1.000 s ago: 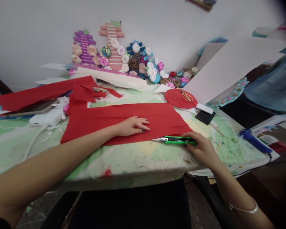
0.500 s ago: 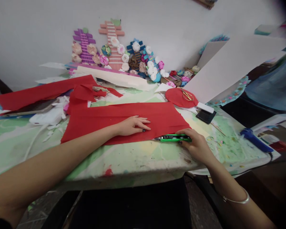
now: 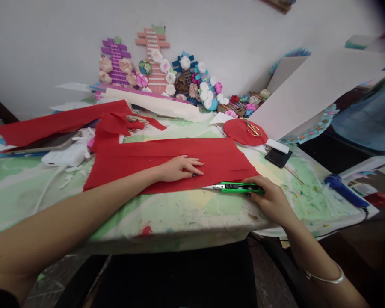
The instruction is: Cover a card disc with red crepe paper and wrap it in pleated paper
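A folded piece of red fabric-like sheet [image 3: 131, 160] lies along the front of the table. On top of it, toward its right half, my left hand [image 3: 181, 168] rests flat with the fingers spread. My right hand [image 3: 269, 194] grips a green utility knife [image 3: 237, 188] near its right end. The knife lies low along the front edge of the red sheet, its blade pointing left and the tip at the sheet's edge. Part of the blade seems to slip under or between the layers; how far, I cannot tell.
Behind the sheet, a red round piece [image 3: 240, 132] carries gold scissors [image 3: 253, 129]. A black pad [image 3: 277, 157] lies nearby. A blue glue gun [image 3: 346, 190] is at the right. More red strips [image 3: 67, 119] and a white charger-like block [image 3: 66, 157] crowd the left. Flower-decorated crafts [image 3: 152, 60] lean on the wall.
My right hand and the utility knife have shifted slightly to the right along the sheet's front edge, and more blade shows. My left hand stays in place on the sheet.
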Demonstrator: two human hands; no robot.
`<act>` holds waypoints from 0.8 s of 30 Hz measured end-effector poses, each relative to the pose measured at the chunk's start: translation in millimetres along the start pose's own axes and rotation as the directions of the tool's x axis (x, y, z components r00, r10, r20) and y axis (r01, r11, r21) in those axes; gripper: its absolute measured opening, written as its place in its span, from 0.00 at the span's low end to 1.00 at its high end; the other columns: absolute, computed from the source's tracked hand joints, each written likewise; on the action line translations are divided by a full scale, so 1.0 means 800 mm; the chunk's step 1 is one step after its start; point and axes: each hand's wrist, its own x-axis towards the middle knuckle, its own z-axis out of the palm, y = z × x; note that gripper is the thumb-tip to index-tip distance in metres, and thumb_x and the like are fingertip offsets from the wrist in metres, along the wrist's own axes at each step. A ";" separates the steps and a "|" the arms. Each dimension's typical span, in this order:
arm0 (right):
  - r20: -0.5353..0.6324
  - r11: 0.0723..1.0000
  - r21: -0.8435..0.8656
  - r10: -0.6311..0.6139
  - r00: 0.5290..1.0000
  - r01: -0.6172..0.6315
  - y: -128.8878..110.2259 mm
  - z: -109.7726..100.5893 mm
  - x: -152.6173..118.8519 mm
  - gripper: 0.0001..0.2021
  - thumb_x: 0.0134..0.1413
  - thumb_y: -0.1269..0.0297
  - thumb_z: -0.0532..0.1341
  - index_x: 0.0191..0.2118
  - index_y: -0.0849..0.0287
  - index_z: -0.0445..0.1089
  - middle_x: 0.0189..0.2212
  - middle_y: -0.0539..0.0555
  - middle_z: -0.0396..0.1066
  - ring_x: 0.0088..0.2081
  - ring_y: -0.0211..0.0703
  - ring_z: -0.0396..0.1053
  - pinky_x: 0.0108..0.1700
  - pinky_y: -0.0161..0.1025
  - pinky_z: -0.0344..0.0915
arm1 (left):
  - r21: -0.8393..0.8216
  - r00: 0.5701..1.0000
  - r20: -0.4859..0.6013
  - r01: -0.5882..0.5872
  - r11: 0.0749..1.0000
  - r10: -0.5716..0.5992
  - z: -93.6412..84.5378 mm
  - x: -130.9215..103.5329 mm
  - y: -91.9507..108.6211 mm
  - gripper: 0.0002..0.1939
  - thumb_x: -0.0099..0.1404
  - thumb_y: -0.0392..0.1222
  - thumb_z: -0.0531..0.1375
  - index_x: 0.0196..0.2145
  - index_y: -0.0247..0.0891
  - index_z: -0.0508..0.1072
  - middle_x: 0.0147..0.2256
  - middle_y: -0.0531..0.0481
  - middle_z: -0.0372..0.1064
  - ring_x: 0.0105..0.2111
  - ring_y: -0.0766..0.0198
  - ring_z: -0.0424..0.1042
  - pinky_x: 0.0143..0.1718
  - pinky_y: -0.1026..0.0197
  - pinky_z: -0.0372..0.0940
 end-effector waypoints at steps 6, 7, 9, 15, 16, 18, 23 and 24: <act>0.024 1.000 0.003 -0.029 0.999 0.029 -0.011 0.008 0.009 0.13 0.47 0.73 0.58 0.40 0.56 0.71 0.39 0.55 0.73 0.41 0.49 0.67 0.44 0.46 0.62 | -0.009 1.000 -0.003 0.012 1.000 -0.012 0.001 0.001 0.001 0.18 0.65 0.34 0.55 0.49 0.50 0.74 0.61 0.52 0.59 0.63 0.59 0.53 0.65 0.45 0.37; 0.028 0.999 0.002 -0.035 0.999 0.035 -0.011 0.009 0.011 0.13 0.47 0.73 0.58 0.40 0.56 0.71 0.39 0.55 0.73 0.42 0.49 0.67 0.44 0.46 0.62 | -0.010 1.000 -0.005 0.013 1.000 -0.013 0.001 0.001 0.001 0.18 0.65 0.34 0.55 0.49 0.49 0.74 0.61 0.51 0.60 0.63 0.59 0.53 0.65 0.45 0.37; 0.035 0.999 -0.005 -0.042 0.999 0.042 -0.012 0.012 0.013 0.13 0.47 0.73 0.58 0.40 0.56 0.71 0.39 0.56 0.73 0.42 0.49 0.67 0.44 0.47 0.62 | -0.011 1.000 -0.007 0.011 1.000 -0.011 0.002 0.001 0.000 0.17 0.66 0.34 0.55 0.49 0.49 0.74 0.61 0.51 0.60 0.63 0.59 0.53 0.65 0.45 0.37; 0.045 0.998 0.006 -0.059 0.997 0.059 -0.012 0.015 0.017 0.14 0.47 0.74 0.58 0.41 0.57 0.71 0.39 0.56 0.72 0.42 0.49 0.67 0.44 0.47 0.63 | -0.007 1.000 -0.013 -0.015 1.000 0.015 0.002 0.000 -0.003 0.18 0.65 0.35 0.55 0.49 0.51 0.74 0.61 0.52 0.60 0.63 0.60 0.53 0.64 0.44 0.38; 0.044 0.998 0.004 -0.057 0.997 0.056 -0.011 0.014 0.016 0.14 0.47 0.74 0.58 0.41 0.57 0.71 0.39 0.56 0.73 0.42 0.49 0.67 0.44 0.47 0.63 | -0.006 1.000 -0.013 -0.016 1.000 0.016 0.002 0.000 -0.002 0.18 0.66 0.35 0.55 0.49 0.51 0.73 0.61 0.52 0.60 0.63 0.60 0.53 0.64 0.45 0.38; 0.037 0.999 -0.001 -0.048 0.998 0.048 -0.009 0.012 0.013 0.13 0.47 0.73 0.58 0.40 0.57 0.71 0.39 0.56 0.73 0.41 0.49 0.68 0.44 0.47 0.63 | -0.006 1.000 -0.011 -0.016 1.000 0.016 0.001 0.000 -0.001 0.18 0.66 0.35 0.55 0.50 0.51 0.73 0.61 0.52 0.60 0.63 0.60 0.53 0.64 0.45 0.38; 0.030 1.000 -0.007 -0.020 0.999 0.020 -0.002 0.002 0.001 0.13 0.47 0.73 0.58 0.40 0.56 0.71 0.39 0.55 0.74 0.42 0.50 0.68 0.45 0.48 0.63 | -0.010 1.000 -0.003 -0.008 1.000 0.008 0.000 0.000 0.000 0.18 0.66 0.35 0.55 0.50 0.51 0.74 0.61 0.52 0.59 0.63 0.59 0.53 0.64 0.45 0.38; 0.030 1.000 -0.008 -0.018 0.999 0.018 -0.001 0.001 0.000 0.13 0.47 0.72 0.58 0.40 0.55 0.71 0.39 0.55 0.74 0.42 0.50 0.68 0.45 0.48 0.63 | -0.011 1.000 -0.005 -0.009 1.000 0.009 0.000 0.000 0.000 0.18 0.66 0.35 0.55 0.49 0.51 0.74 0.61 0.52 0.60 0.63 0.59 0.53 0.64 0.45 0.38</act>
